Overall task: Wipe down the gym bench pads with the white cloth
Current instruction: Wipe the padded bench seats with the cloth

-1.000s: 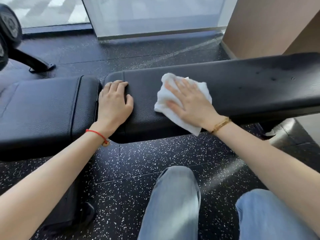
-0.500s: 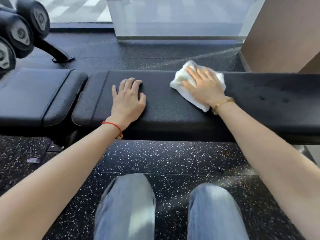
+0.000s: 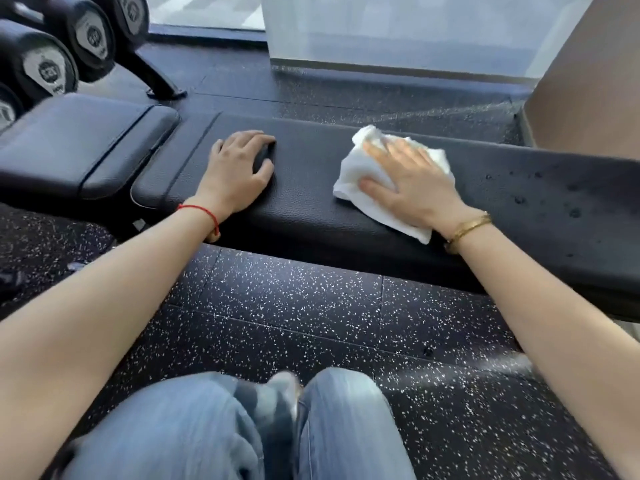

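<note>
A long black bench pad (image 3: 304, 188) runs across the view, with a shorter black seat pad (image 3: 83, 143) at its left end. My right hand (image 3: 412, 185) lies flat on the white cloth (image 3: 356, 168) and presses it onto the long pad near its middle. My left hand (image 3: 239, 168) rests palm down on the same pad, near its left end, fingers spread and holding nothing. Wet droplets (image 3: 540, 192) speckle the pad to the right of the cloth.
Black dumbbells (image 3: 48, 64) sit on a rack at the far left behind the seat pad. A speckled black rubber floor (image 3: 294, 306) lies under the bench. A glass wall (image 3: 398, 29) stands behind, a brown panel (image 3: 588, 81) at the right. My knees in blue jeans (image 3: 214, 431) fill the bottom.
My right hand has slid the cloth back toward the pad's near edge after reaching its far edge. My left hand stays planted. The view has shifted right along the bench.
</note>
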`<state>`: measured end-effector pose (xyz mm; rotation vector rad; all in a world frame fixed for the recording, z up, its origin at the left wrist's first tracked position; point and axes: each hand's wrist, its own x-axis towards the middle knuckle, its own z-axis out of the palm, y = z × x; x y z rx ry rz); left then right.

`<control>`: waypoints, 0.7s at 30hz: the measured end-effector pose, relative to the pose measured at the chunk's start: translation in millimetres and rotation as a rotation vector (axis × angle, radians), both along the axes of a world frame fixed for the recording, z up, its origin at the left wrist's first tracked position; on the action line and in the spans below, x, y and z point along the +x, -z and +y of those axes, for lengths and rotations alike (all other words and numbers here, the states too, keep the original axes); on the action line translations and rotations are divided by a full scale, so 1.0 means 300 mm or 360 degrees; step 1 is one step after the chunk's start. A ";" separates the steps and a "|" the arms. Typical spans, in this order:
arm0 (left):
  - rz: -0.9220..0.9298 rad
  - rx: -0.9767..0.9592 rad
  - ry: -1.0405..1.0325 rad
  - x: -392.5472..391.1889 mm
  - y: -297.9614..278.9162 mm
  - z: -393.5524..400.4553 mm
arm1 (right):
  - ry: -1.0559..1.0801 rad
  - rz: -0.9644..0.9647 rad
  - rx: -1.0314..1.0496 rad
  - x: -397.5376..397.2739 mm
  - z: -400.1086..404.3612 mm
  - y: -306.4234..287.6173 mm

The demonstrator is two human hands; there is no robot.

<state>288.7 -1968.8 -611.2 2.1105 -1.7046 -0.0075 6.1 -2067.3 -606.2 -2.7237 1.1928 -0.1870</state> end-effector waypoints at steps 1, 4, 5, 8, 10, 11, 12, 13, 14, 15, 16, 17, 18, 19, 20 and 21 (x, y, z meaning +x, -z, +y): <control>0.0005 0.0002 0.0004 0.001 0.000 0.000 | -0.0014 -0.0007 -0.0018 0.010 0.010 -0.006; 0.0016 0.0002 0.0004 0.012 0.004 -0.003 | -0.0293 -0.0066 -0.0138 0.012 0.120 -0.001; 0.0013 0.0001 0.0003 0.017 0.007 -0.004 | -0.0402 -0.0060 -0.0219 -0.010 0.166 0.011; 0.0012 0.0003 -0.0021 0.023 0.018 -0.010 | -0.0539 0.0002 -0.0526 -0.099 0.253 0.062; -0.0005 0.0001 -0.0024 0.015 0.024 -0.015 | -0.0487 0.0043 -0.0625 -0.110 0.272 0.077; -0.0009 -0.0006 -0.0027 0.013 0.025 -0.018 | -0.0450 0.0086 -0.0655 -0.080 0.278 0.075; -0.0008 -0.0010 -0.0033 0.013 0.023 -0.022 | -0.0428 0.0142 -0.0680 -0.030 0.286 0.073; -0.0007 -0.0012 -0.0036 0.014 0.021 -0.022 | -0.0424 0.0203 -0.0694 0.032 0.297 0.071; -0.0008 -0.0013 -0.0038 0.015 0.022 -0.019 | -0.0423 0.0261 -0.0692 0.095 0.313 0.071; -0.0007 -0.0016 -0.0038 0.018 0.024 -0.017 | -0.0410 0.0296 -0.0694 0.146 0.327 0.076; -0.0004 -0.0016 -0.0035 0.022 0.025 -0.015 | -0.0393 0.0300 -0.0705 0.176 0.335 0.080; 0.0000 -0.0012 -0.0031 0.026 0.026 -0.012 | -0.0384 0.0275 -0.0742 0.180 0.339 0.083; 0.0002 -0.0009 -0.0025 0.030 0.027 -0.008 | -0.0375 0.0224 -0.0816 0.159 0.342 0.087; 0.0001 -0.0009 -0.0021 0.035 0.029 -0.006 | -0.0361 0.0143 -0.0930 0.122 0.344 0.097; -0.0002 -0.0009 -0.0018 0.037 0.032 -0.006 | -0.0337 0.0063 -0.1063 0.073 0.343 0.112; -0.0004 -0.0008 -0.0021 0.037 0.033 -0.007 | -0.0302 0.0010 -0.1192 0.018 0.343 0.130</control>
